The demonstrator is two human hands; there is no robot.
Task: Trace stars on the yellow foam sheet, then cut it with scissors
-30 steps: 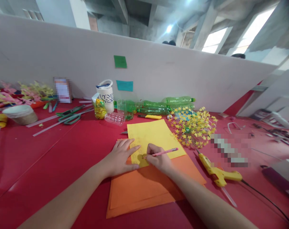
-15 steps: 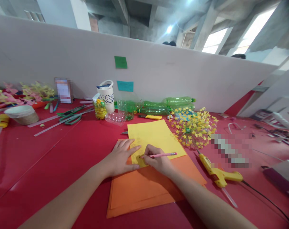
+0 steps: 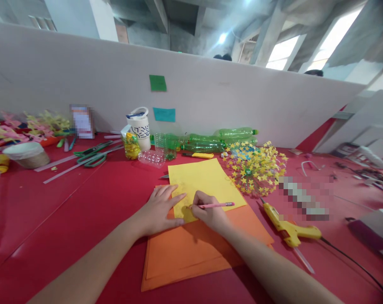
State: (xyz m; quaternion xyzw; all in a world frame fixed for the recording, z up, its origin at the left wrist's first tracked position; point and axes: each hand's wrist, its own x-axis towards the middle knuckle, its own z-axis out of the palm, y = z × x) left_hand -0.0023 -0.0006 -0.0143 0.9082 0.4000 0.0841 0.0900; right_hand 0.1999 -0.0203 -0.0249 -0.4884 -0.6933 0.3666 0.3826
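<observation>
A yellow sheet (image 3: 207,179) lies on top of several orange sheets (image 3: 191,257) on the red table. My left hand (image 3: 158,211) rests flat across the left edge of the yellow sheet, its fingers spread. Gripped in my right hand (image 3: 209,211) is a pink pencil (image 3: 215,205), its tip down near the sheet's lower left and its eraser pointing right. Faint marks show on the yellow paper between the hands, too small to read. Part of a dark pointed tool sticks out from under the sheet's left edge.
A yellow glue gun (image 3: 288,228) with a cord lies at right, near a cluster of yellow stars (image 3: 257,169). Behind are a yellow cutter (image 3: 202,156), green bottles (image 3: 207,142) and a white cup (image 3: 140,131). Green-handled scissors (image 3: 95,158) and a tub (image 3: 27,154) are at left.
The pencil tip and my right hand have shifted very slightly right over the yellow sheet. My left hand stays in place. The view has turned a little.
</observation>
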